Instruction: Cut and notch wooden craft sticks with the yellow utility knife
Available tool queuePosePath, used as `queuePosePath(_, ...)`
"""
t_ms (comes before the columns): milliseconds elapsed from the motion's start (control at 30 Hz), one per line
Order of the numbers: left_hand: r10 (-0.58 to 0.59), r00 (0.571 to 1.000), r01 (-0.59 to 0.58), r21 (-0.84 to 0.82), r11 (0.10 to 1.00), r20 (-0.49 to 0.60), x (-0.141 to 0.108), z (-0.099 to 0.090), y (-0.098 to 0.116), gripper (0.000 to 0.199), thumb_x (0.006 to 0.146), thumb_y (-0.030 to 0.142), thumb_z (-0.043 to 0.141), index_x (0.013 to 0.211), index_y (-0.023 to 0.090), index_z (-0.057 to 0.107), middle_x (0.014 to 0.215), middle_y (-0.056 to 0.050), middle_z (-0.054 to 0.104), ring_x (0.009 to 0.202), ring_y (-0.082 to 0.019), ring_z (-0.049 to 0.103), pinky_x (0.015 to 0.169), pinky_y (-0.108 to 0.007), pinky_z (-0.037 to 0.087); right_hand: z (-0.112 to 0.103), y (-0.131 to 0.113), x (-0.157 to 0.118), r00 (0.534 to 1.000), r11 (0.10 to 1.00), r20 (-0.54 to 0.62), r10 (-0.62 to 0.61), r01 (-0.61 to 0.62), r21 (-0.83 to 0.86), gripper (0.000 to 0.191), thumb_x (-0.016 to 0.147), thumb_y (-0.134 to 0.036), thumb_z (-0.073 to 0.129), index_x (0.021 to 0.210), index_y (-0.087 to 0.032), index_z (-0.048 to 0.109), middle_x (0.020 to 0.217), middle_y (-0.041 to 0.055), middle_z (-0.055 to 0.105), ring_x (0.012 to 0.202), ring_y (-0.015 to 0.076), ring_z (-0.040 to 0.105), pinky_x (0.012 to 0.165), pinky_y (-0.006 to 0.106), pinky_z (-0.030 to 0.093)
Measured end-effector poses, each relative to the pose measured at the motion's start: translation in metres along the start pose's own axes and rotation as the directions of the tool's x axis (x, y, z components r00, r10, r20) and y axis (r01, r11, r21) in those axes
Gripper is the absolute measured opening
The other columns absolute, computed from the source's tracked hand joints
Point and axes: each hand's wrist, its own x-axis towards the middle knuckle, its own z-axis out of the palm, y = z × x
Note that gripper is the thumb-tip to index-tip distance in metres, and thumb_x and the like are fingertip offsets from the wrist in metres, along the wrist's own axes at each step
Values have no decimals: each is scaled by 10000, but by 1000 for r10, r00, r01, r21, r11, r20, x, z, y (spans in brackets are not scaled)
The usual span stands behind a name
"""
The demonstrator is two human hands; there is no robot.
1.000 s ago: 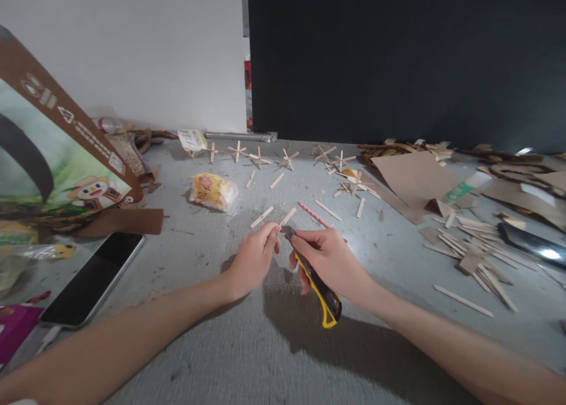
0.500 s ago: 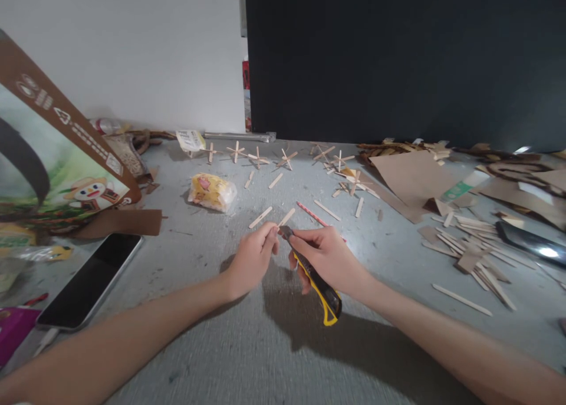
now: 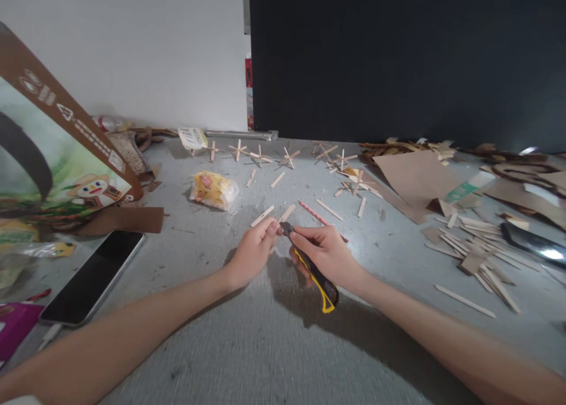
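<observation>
My left hand (image 3: 254,249) is closed, its thumb and fingertips pinched on a pale wooden craft stick (image 3: 288,212) that points away from me. Most of the held end is hidden by the fingers. My right hand (image 3: 329,254) grips a yellow and black utility knife (image 3: 316,275), its blade end at the left fingertips and its handle slanting down toward me. Just beyond the hands lie a craft stick with a slot-like mark (image 3: 262,216), a red patterned pencil-like stick (image 3: 313,213) and another plain stick (image 3: 329,209).
Several star-shaped stick assemblies (image 3: 289,157) stand along the back. A yellow plastic packet (image 3: 214,190) lies left of them. On the left are a phone (image 3: 95,278) and a printed bag (image 3: 88,151); at right, a pile of sticks (image 3: 486,257) and brown cardboard (image 3: 411,178).
The knife's handle end has risen slightly and shifted a little left, while both hands keep their grips. The whole view has shifted slightly.
</observation>
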Motion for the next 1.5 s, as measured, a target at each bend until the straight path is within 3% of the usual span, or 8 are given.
queuePosePath(233,-52,998,54,-81,995,22,1,1,2,581,953,805,476,856,233,498,581,98,270,497,-102,247,482,-266,229,-2,-3,0,1000,1000,9,14,-14,-17,399,905,-594,653,767,-222,620,608,-49,593,379,97,535,340,227,506)
queuePosePath(433,-36,998,37,25,999,-45,-4,2,5,570,1004,758,416,928,214,568,587,77,336,513,-120,331,508,-276,291,-2,-6,-3,999,993,-54,-4,-2,-118,369,929,-543,617,737,-229,595,597,-46,586,370,103,542,342,234,500)
queuePosePath(600,-13,997,21,112,994,-70,-5,2,7,530,1036,695,404,927,208,583,602,61,401,548,-131,402,535,-275,318,-3,-7,-3,999,991,-31,-16,11,-134,397,944,-539,613,698,-231,568,580,-45,574,366,101,543,343,227,493)
queuePosePath(800,3,998,4,130,992,-60,-6,2,5,497,1040,673,404,823,230,464,617,67,379,558,-118,387,530,-264,301,0,-5,-3,1000,994,-7,6,-7,-107,399,945,-554,614,713,-231,578,603,-42,599,376,100,550,342,227,487)
queuePosePath(1100,40,996,-21,218,976,-85,-8,2,5,449,1079,577,375,985,202,604,625,56,407,562,-133,389,543,-272,314,2,-4,-5,993,986,-90,-71,56,-154,419,960,-566,585,707,-232,579,580,-42,583,367,98,546,346,220,469)
queuePosePath(1300,136,989,-103,401,910,-54,-11,2,9,379,1096,487,379,901,220,565,684,23,524,631,-153,496,631,-286,374,5,-8,-7,994,986,-95,-47,31,-162,418,961,-560,588,693,-238,572,520,-46,568,362,112,562,343,216,458)
queuePosePath(1500,120,990,-80,423,903,-70,-13,2,10,327,1085,425,376,861,233,516,676,31,540,629,-156,516,650,-290,381,8,-8,-8,998,997,-63,21,-26,-74,407,933,-563,626,713,-222,600,597,-27,625,369,104,570,341,215,480)
